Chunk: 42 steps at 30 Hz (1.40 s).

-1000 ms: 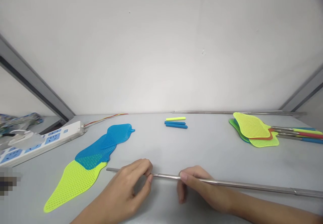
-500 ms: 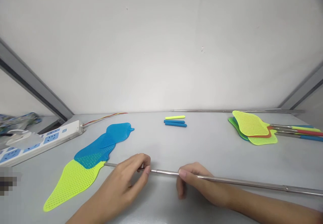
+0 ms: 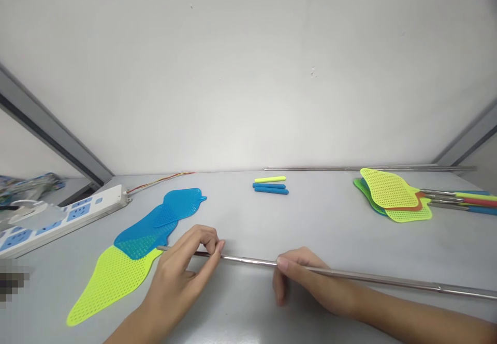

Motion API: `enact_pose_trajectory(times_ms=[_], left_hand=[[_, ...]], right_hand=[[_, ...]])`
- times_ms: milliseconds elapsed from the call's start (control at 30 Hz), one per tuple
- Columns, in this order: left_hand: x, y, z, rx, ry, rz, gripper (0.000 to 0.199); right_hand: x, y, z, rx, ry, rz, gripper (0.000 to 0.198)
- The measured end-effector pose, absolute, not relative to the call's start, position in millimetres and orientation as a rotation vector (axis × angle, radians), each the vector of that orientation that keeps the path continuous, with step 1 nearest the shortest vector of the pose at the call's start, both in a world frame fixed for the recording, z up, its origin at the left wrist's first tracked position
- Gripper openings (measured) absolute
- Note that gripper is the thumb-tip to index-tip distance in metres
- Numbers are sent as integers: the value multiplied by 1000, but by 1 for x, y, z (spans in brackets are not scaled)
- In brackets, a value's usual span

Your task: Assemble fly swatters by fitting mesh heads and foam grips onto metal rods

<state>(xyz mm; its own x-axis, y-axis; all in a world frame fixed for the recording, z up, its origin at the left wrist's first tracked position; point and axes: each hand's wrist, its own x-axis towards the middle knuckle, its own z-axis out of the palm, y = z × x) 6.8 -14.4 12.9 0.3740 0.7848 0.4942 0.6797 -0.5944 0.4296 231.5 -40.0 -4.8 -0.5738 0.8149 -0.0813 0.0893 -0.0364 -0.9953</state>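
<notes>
A thin telescopic metal rod [image 3: 256, 262] runs across the table's front, its thicker sections leaving the view at right. My left hand [image 3: 186, 261] pinches its narrow part between thumb and fingers. Farther along, my right hand [image 3: 306, 277] has thumb and fingers closed around the rod. Its tip lies at the neck of a yellow-green fly swatter head [image 3: 112, 282]; whether it sits in the neck I cannot tell. Overlapping that head is a blue swatter head [image 3: 143, 230], with another blue head [image 3: 182, 204] behind it.
Yellow and blue handle grips [image 3: 271, 190] lie at the table's middle back. At right are several stacked fly swatters [image 3: 390, 189] with coloured grips. Metal rods [image 3: 330, 168] lie along the wall. A power strip [image 3: 97, 204] with a plug stands at left.
My left hand has moved slightly up and left, still pinching the rod. The rod's left end has shifted slightly up and left. My right hand stays almost in place.
</notes>
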Motion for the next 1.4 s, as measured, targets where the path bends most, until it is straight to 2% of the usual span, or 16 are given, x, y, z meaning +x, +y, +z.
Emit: enact_pose_trajectory(times_ms=[267,567,1000,1267,1400], left_hand=[[6,-12,13,2376,1354,954,2],[-1,-11,14,2504,1211,829,13],[2,-10,19,2565,1239,736,13],[-3,4,18,2624,1277,356,19],[-6,9,14,2664,1253,293,22]], right_hand=[[233,-38,-6,-942,-1628,1676,45],[232,-35,-11,-880,-1595,1720,46],[232,-36,-10,-866,-1569,1730,44],[230,-37,-9,-889,-1516,1712,43],[230,-38,-10,-876,-1495,1713,42]])
